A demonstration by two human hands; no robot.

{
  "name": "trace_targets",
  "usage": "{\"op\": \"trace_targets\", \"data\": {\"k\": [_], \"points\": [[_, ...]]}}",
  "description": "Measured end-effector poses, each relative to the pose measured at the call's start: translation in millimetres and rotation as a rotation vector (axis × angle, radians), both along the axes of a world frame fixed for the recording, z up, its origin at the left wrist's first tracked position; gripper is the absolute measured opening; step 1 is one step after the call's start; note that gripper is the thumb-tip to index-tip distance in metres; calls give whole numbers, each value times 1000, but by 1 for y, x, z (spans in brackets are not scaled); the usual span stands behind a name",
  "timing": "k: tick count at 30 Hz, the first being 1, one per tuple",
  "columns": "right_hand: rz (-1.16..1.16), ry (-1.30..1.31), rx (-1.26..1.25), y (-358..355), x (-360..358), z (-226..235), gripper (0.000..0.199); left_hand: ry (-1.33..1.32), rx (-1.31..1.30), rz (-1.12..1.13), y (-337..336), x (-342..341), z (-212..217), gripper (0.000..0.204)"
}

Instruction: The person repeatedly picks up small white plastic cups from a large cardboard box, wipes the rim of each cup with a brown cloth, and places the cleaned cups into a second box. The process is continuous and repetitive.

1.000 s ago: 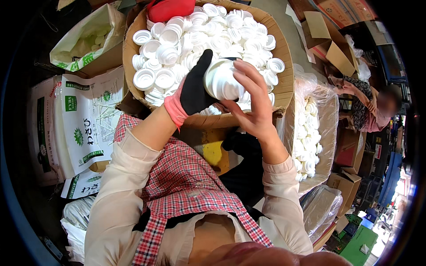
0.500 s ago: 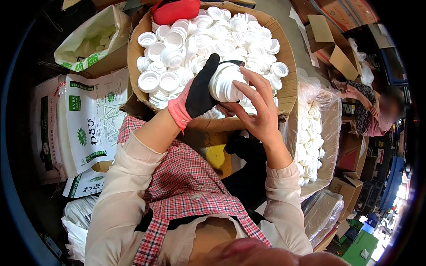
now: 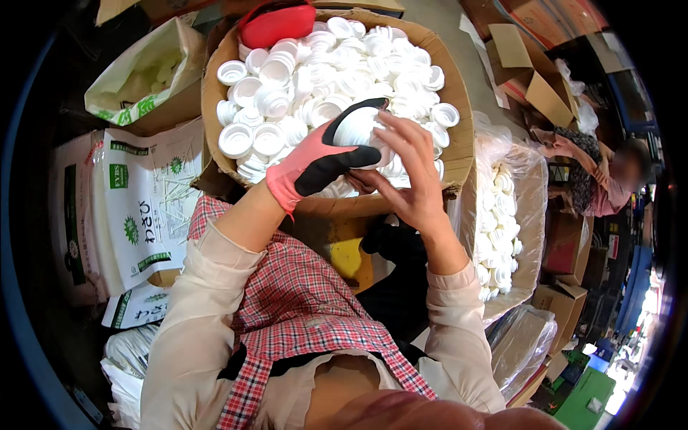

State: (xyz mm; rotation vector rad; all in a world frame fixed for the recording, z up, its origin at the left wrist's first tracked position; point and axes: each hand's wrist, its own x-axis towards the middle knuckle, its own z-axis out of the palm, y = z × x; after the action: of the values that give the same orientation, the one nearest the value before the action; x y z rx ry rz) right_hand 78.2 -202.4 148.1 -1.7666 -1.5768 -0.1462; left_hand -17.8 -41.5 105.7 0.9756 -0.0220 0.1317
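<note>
A white ridged round plastic cap (image 3: 355,130) is held up over the near part of a large carton (image 3: 462,143). Wrapped around its left side is my left hand (image 3: 315,159), in a pink glove with black palm and fingers. My right hand (image 3: 413,168), bare, touches the cap from the right with bent fingers. Its fingertips are partly hidden behind the cap and the glove. Many similar white caps (image 3: 269,137) lie loosely heaped in the carton under both hands.
A red pouch (image 3: 278,27) rests on the carton's far left rim. To the right stands a plastic-lined box (image 3: 527,236) of white pieces. Printed white sacks (image 3: 132,215) and an open bag (image 3: 143,79) are at left. Another person (image 3: 591,168) is at far right.
My left hand has turned, so the glove's pink back now shows and its thumb lies across the cap's near side. The cap has tilted and sits slightly lower. My right fingers stay against it.
</note>
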Motion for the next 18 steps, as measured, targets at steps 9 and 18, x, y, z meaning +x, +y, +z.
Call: {"op": "trace_targets", "data": {"k": [9, 18], "points": [[-389, 1303, 206, 23, 13, -43, 74, -80, 196, 95, -29, 12, -7, 74], [-51, 1251, -63, -31, 16, -22, 56, -70, 549, 84, -34, 25, -2, 65]]}}
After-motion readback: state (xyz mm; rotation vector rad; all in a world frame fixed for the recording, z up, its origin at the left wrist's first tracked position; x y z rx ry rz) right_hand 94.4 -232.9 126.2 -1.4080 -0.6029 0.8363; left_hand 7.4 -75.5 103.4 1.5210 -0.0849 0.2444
